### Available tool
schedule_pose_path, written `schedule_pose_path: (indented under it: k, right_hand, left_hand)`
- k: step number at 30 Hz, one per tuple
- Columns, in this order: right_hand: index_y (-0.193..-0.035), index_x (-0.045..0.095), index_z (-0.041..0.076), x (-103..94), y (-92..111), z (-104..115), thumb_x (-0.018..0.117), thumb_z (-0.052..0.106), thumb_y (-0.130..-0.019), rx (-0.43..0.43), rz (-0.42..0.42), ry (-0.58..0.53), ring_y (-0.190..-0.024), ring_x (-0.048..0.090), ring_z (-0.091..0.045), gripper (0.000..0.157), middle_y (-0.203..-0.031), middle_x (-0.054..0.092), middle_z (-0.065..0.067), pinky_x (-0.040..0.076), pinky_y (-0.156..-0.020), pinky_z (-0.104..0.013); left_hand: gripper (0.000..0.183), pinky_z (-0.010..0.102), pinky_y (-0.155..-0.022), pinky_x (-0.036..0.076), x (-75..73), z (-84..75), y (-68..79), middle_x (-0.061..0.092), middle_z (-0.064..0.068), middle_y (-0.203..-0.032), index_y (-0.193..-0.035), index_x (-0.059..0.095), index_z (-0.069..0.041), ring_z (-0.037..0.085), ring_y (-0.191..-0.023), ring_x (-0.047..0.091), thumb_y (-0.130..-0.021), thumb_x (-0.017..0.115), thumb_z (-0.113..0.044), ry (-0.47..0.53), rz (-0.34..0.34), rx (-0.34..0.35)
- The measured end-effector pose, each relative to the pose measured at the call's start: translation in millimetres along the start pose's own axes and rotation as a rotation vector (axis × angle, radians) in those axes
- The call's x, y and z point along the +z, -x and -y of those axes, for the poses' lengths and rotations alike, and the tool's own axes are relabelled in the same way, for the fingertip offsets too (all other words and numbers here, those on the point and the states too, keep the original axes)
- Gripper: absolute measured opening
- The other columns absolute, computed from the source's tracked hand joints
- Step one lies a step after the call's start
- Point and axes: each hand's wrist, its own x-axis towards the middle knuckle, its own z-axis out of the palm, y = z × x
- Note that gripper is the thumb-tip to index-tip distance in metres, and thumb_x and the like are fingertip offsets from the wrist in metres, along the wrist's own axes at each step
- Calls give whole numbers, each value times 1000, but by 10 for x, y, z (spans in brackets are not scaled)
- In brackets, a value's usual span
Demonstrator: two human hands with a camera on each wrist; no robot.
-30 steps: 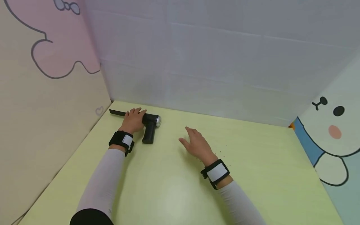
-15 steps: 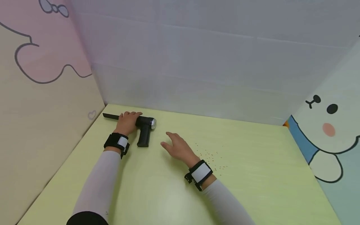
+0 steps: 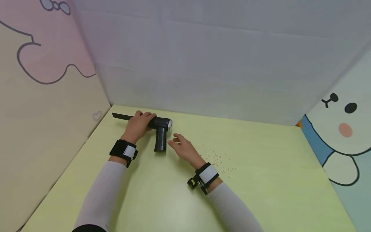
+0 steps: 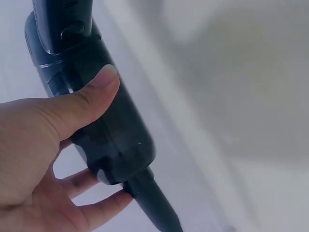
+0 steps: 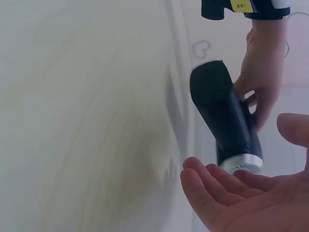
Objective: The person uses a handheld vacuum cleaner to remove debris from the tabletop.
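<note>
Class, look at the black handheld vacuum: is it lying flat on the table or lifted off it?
Cannot tell. The left hand grips the vacuum by its barrel, handle toward the table, but contact is unclear.

Your handheld vacuum is black and pistol-shaped, with a silver rear cap, a ribbed grip and a long flat nozzle. It lies on its side near the far left corner of the yellow-green table. The nozzle points left toward the side wall and the grip points toward you. Your left hand wraps the barrel, thumb on top. Your right hand is just beside the grip, fingers loose.
</note>
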Motion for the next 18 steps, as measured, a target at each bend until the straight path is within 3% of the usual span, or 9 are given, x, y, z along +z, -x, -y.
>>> schedule_pose_path:
  k: [5,10,18]
  right_hand:
    - [-139,39,9,-76,39,5,50,52,-90,75,-4,-241,-106,57,-21,67,-127,55,-9,47,-92,-43]
    - [-136,42,5,-179,34,-50,53,48,-90,99,-24,-452,-108,54,-23,64,-127,53,-11,45,-94,-42]
    - [-127,47,-3,-350,108,-155,53,36,-93,102,-14,-759,-99,59,-34,52,-117,52,-20,51,-84,-38]
  left_hand:
    - [65,49,-69,51,-133,-310,-54,57,7,-123,-128,54,-16,35,-97,46,-69,79,-25,-11,-47,23]
    - [65,47,-65,51,-210,-562,-101,59,5,-121,-128,54,-16,34,-90,47,-68,78,-30,-57,-76,42]
    - [66,47,-64,52,-189,-839,-151,60,4,-119,-128,54,-17,33,-88,47,-68,77,-35,-70,-83,71]
